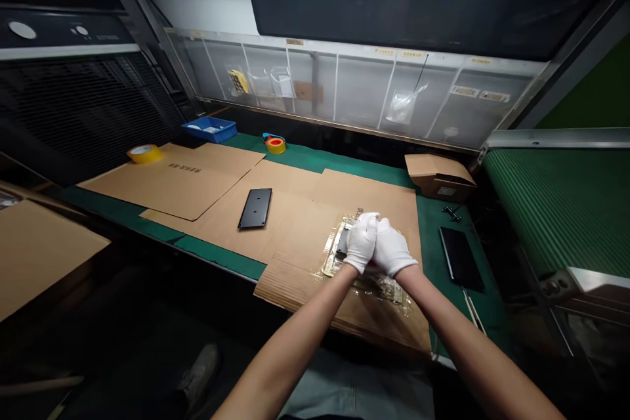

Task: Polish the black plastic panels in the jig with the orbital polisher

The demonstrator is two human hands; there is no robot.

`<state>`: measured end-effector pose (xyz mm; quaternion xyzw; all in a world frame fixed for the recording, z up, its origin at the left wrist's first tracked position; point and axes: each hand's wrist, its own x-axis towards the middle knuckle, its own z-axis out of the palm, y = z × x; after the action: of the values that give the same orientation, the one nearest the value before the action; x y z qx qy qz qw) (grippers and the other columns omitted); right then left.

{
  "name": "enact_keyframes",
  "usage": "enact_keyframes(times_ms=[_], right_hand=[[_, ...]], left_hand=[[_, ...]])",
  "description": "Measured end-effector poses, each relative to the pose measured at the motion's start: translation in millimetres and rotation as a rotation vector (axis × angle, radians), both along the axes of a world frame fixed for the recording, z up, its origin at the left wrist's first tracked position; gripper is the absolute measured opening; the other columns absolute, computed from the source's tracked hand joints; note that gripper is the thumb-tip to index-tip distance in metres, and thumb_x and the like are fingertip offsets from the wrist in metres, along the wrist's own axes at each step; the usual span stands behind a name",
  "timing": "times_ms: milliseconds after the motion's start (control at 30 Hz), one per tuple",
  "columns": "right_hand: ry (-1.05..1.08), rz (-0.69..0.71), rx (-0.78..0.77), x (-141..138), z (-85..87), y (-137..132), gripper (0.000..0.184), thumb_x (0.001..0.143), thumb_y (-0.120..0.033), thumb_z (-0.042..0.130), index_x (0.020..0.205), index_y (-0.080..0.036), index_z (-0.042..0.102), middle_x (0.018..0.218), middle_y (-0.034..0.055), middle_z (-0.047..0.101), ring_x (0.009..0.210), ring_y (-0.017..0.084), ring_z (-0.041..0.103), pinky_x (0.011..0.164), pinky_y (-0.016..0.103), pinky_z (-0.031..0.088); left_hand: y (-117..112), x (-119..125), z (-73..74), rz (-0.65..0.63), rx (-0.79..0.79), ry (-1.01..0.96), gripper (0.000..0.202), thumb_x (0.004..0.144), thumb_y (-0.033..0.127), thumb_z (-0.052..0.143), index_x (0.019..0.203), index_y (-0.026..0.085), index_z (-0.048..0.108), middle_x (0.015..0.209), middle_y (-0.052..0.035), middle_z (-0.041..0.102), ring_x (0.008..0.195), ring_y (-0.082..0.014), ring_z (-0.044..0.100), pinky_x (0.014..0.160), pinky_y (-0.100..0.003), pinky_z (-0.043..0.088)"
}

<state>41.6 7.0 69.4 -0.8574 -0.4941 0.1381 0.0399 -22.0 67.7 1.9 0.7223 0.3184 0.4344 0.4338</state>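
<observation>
My left hand (361, 241) and my right hand (392, 248), both in white gloves, are pressed together with fingers curled. They are over a taped-down patch (329, 265) with clear and yellowish tape around its edges. A dark flat part (341, 242) shows just left of my left hand, inside the tape frame. What the fingers grip is hidden by the gloves, and a speck of red shows below them. Further left on the cardboard (295, 210) lies a black rectangular plate (255, 208) with small holes.
Yellow tape rolls (144, 154) and a blue bin (210, 130) are at the back left; a smaller tape roll (275, 145) sits behind the plate. On the right are a cardboard box (440, 177), a phone-like black slab (461, 258), tweezers (473, 312) and a green conveyor belt (561, 203).
</observation>
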Motion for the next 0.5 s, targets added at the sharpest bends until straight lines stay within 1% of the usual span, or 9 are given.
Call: enact_keyframes(times_ms=[67, 133, 233, 300, 333, 400, 433, 467, 500], right_hand=[[0.024, 0.083, -0.017, 0.3, 0.2, -2.6, 0.051, 0.097, -0.026, 0.063, 0.145, -0.010, 0.052, 0.124, 0.0206, 0.067, 0.106, 0.027, 0.074, 0.087, 0.030, 0.054], [0.015, 0.155, -0.014, 0.6, -1.7, -2.8, 0.055, 0.097, -0.027, 0.064, 0.148, -0.012, 0.050, 0.127, 0.0198, 0.066, 0.106, 0.026, 0.074, 0.087, 0.029, 0.054], [-0.082, 0.125, 0.009, -2.5, -5.6, 4.9, 0.039, 0.103, -0.023, 0.049, 0.139, -0.012, 0.058, 0.122, 0.0191, 0.068, 0.103, 0.027, 0.074, 0.085, 0.031, 0.054], [-0.098, 0.142, 0.017, -8.2, -9.7, 13.4, 0.038, 0.104, -0.023, 0.046, 0.138, -0.012, 0.059, 0.121, 0.0194, 0.068, 0.101, 0.027, 0.074, 0.085, 0.031, 0.055], [-0.081, 0.194, 0.021, -11.5, -12.3, 18.1, 0.041, 0.103, -0.024, 0.049, 0.141, -0.011, 0.057, 0.124, 0.0200, 0.067, 0.102, 0.027, 0.074, 0.085, 0.031, 0.055], [-0.041, 0.320, 0.043, -17.3, -17.5, 27.8, 0.052, 0.099, -0.027, 0.058, 0.148, -0.010, 0.052, 0.129, 0.0209, 0.064, 0.105, 0.027, 0.073, 0.089, 0.032, 0.056], [-0.025, 0.356, 0.059, -19.5, -19.3, 32.6, 0.055, 0.098, -0.029, 0.060, 0.149, -0.011, 0.051, 0.130, 0.0209, 0.063, 0.106, 0.027, 0.073, 0.092, 0.032, 0.056], [-0.021, 0.358, 0.075, -21.1, -20.4, 37.0, 0.052, 0.099, -0.030, 0.058, 0.148, -0.012, 0.053, 0.130, 0.0205, 0.063, 0.107, 0.028, 0.073, 0.092, 0.033, 0.056], [-0.025, 0.330, 0.089, -22.5, -20.7, 40.8, 0.047, 0.102, -0.032, 0.054, 0.146, -0.015, 0.055, 0.128, 0.0196, 0.064, 0.106, 0.028, 0.073, 0.092, 0.034, 0.056]], left_hand=[[-4.8, 1.4, -0.8, 0.031, -0.007, -0.008, 0.033, 0.107, 0.025, 0.041, 0.106, 0.020, 0.073, 0.110, -0.0120, 0.078, 0.110, -0.0268, 0.073, 0.108, -0.044, 0.057], [-8.0, 0.4, -2.6, 0.059, -0.022, -0.013, 0.033, 0.107, 0.026, 0.041, 0.108, 0.021, 0.073, 0.111, -0.0112, 0.078, 0.110, -0.0261, 0.073, 0.109, -0.044, 0.057], [-4.0, -4.8, -3.7, 0.077, -0.055, -0.011, 0.030, 0.104, 0.026, 0.043, 0.107, 0.022, 0.073, 0.111, -0.0091, 0.079, 0.109, -0.0248, 0.074, 0.111, -0.045, 0.056], [2.4, -13.0, -3.5, 0.095, -0.064, -0.012, 0.030, 0.103, 0.027, 0.042, 0.101, 0.025, 0.072, 0.105, -0.0059, 0.079, 0.104, -0.0235, 0.075, 0.107, -0.042, 0.058], [5.7, -18.4, -3.2, 0.108, -0.063, -0.015, 0.032, 0.104, 0.027, 0.041, 0.099, 0.027, 0.072, 0.104, -0.0037, 0.079, 0.103, -0.0227, 0.075, 0.105, -0.041, 0.059], [11.8, -29.1, -2.2, 0.140, -0.068, -0.018, 0.033, 0.105, 0.029, 0.039, 0.101, 0.031, 0.071, 0.107, 0.0010, 0.080, 0.108, -0.0213, 0.074, 0.107, -0.038, 0.057], [14.3, -33.7, -1.3, 0.155, -0.072, -0.019, 0.032, 0.105, 0.030, 0.039, 0.103, 0.033, 0.071, 0.112, 0.0028, 0.080, 0.112, -0.0212, 0.073, 0.109, -0.037, 0.055], [16.4, -37.4, -0.2, 0.169, -0.078, -0.018, 0.032, 0.105, 0.030, 0.039, 0.107, 0.034, 0.071, 0.119, 0.0037, 0.079, 0.118, -0.0216, 0.071, 0.112, -0.037, 0.053], [17.8, -40.3, 0.8, 0.183, -0.086, -0.018, 0.031, 0.105, 0.030, 0.040, 0.111, 0.033, 0.070, 0.125, 0.0035, 0.078, 0.123, -0.0226, 0.069, 0.116, -0.038, 0.050]])
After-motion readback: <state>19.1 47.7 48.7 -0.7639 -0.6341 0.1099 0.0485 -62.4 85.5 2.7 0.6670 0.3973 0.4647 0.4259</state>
